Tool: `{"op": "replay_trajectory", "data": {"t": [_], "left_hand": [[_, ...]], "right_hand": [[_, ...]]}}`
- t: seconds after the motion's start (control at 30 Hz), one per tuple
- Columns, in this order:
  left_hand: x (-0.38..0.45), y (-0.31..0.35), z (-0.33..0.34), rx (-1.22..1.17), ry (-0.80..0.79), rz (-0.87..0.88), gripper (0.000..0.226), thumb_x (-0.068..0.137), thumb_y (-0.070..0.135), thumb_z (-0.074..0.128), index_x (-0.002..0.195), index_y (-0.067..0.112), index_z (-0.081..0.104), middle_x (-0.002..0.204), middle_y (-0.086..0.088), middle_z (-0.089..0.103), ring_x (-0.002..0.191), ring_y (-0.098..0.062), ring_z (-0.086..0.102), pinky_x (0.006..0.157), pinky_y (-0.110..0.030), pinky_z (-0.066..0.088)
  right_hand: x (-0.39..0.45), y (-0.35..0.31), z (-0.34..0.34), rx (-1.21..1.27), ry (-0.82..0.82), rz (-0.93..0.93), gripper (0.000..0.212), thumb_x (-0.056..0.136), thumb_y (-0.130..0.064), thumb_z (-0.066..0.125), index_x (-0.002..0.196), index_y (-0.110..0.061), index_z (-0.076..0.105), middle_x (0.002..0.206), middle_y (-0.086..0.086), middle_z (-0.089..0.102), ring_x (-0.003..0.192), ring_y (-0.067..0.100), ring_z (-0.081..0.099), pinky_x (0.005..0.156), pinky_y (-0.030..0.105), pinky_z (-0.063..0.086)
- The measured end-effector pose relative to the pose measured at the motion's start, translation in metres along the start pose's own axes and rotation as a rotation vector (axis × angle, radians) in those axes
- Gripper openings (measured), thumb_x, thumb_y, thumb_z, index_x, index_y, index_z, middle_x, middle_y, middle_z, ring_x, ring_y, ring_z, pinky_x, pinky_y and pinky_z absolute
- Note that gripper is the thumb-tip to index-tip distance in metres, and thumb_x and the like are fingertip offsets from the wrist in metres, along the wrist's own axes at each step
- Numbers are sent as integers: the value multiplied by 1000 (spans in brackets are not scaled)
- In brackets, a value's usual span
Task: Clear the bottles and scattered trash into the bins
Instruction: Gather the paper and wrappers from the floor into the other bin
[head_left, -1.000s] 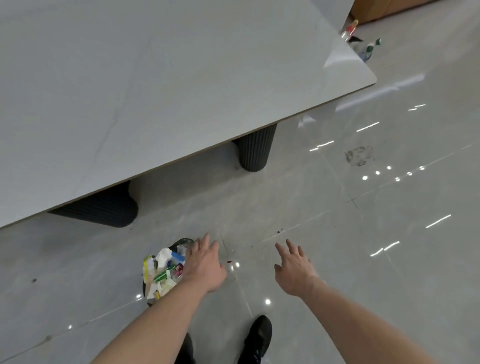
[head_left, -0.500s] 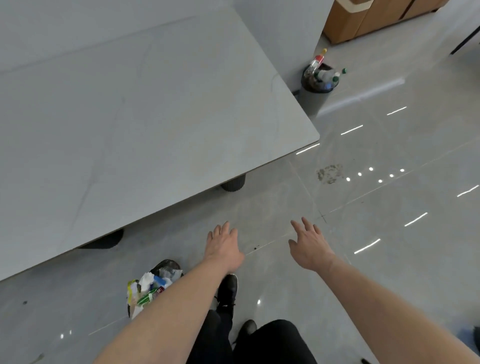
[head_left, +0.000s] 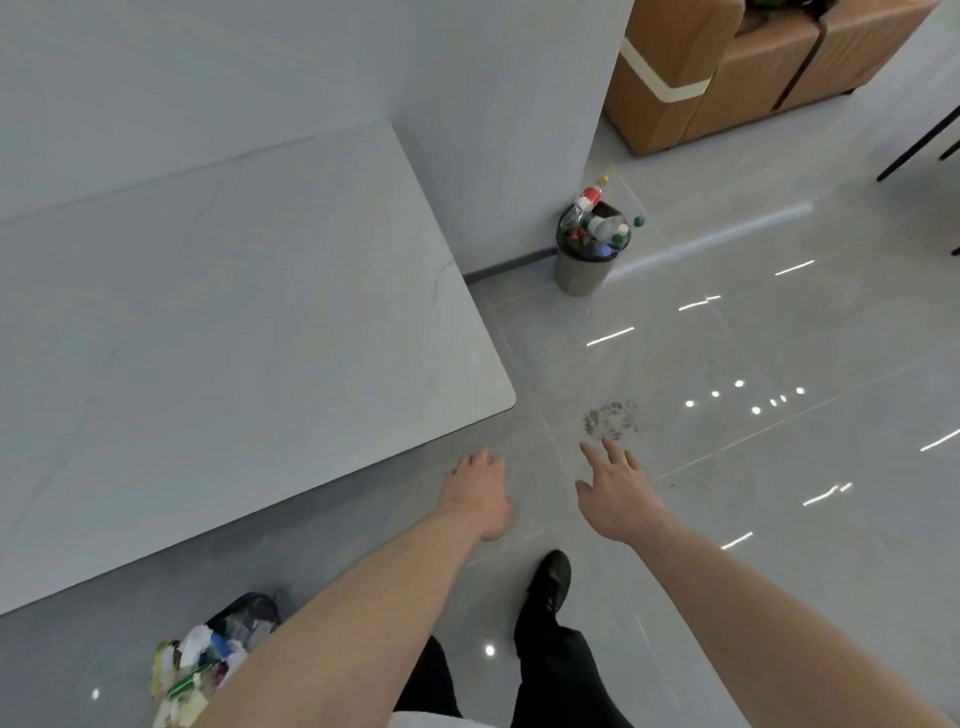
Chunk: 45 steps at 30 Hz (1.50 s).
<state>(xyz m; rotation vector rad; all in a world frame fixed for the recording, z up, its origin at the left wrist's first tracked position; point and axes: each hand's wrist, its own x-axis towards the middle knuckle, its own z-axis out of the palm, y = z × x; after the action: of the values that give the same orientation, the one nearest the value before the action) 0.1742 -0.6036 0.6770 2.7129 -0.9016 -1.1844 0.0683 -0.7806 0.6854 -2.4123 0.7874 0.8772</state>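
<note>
Grey bin (head_left: 584, 267) packed with plastic bottles (head_left: 597, 226), standing on the floor against the wall corner, well ahead of both hands and slightly right of the right hand. One bottle with red label and yellow cap (head_left: 590, 196) tilted over the rim; a green cap (head_left: 639, 221) visible just beside the rim, support not discernible. Second bin, black (head_left: 244, 616), down by the left forearm, well behind and left of the left hand, heaped with crumpled wrappers and paper trash (head_left: 189, 670) spilling above its rim.

Left hand (head_left: 475, 493) extended forward, palm down, fingers straight and apart, holding nothing. Right hand (head_left: 615, 493) likewise extended, fingers spread, empty. Hands near each other, not touching.

Pale grey worktop (head_left: 234, 338) left of and beyond the left hand, its rounded corner just ahead. Dull stain on the floor tile (head_left: 610, 418) just beyond the right fingertips. Black shoe (head_left: 550, 579) below, between the forearms. Tan leather sofa (head_left: 727, 67) far ahead right, past the wall.
</note>
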Motion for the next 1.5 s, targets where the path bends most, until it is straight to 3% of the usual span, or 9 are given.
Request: {"op": "replay_trajectory", "data": {"t": [0.27, 0.67, 0.93, 1.27, 1.4, 1.5], "left_hand": [[88, 116, -70, -87, 91, -8, 56, 91, 24, 49, 146, 13, 38, 150, -6, 35, 135, -29, 37, 111, -43, 36], [276, 172, -186, -115, 102, -146, 49, 91, 27, 52, 137, 14, 43, 147, -7, 36, 133, -30, 38, 109, -43, 37], [419, 219, -243, -227, 81, -228, 59, 93, 30, 48, 148, 13, 35, 150, -8, 34, 135, -30, 36, 110, -44, 38], [687, 197, -191, -567, 111, -459, 59, 96, 33, 49, 151, 18, 36, 155, -5, 32, 138, -29, 39, 112, -41, 38], [796, 177, -151, -763, 126, -547, 58, 95, 39, 51, 149, 20, 41, 151, -8, 41, 128, -31, 53, 102, -32, 45], [863, 168, -127, -898, 120, -586, 58, 95, 41, 53, 147, 18, 44, 146, -10, 50, 126, -32, 55, 102, -36, 47]], "right_hand": [[66, 88, -122, -81, -13, -39, 62, 102, -34, 40, 158, -27, 14, 168, 4, 3, 153, 35, 7, 119, 56, 23], [236, 139, -285, -121, -26, -92, 64, 103, -35, 40, 160, -22, 13, 168, 9, 4, 154, 33, 7, 123, 48, 20], [369, 183, -381, -121, -74, -124, 62, 106, -30, 38, 161, -18, 11, 168, 11, 3, 154, 32, 7, 124, 40, 14], [661, 253, -353, -126, -116, -38, 64, 103, -29, 42, 160, -17, 15, 166, 10, 14, 148, 35, 27, 118, 42, 28], [767, 264, -313, -91, -84, 0, 64, 102, -28, 43, 159, -15, 18, 164, 9, 21, 143, 36, 35, 114, 43, 34], [827, 266, -285, -40, -52, 18, 64, 101, -26, 43, 158, -14, 18, 162, 10, 25, 143, 35, 36, 111, 43, 35]]}}
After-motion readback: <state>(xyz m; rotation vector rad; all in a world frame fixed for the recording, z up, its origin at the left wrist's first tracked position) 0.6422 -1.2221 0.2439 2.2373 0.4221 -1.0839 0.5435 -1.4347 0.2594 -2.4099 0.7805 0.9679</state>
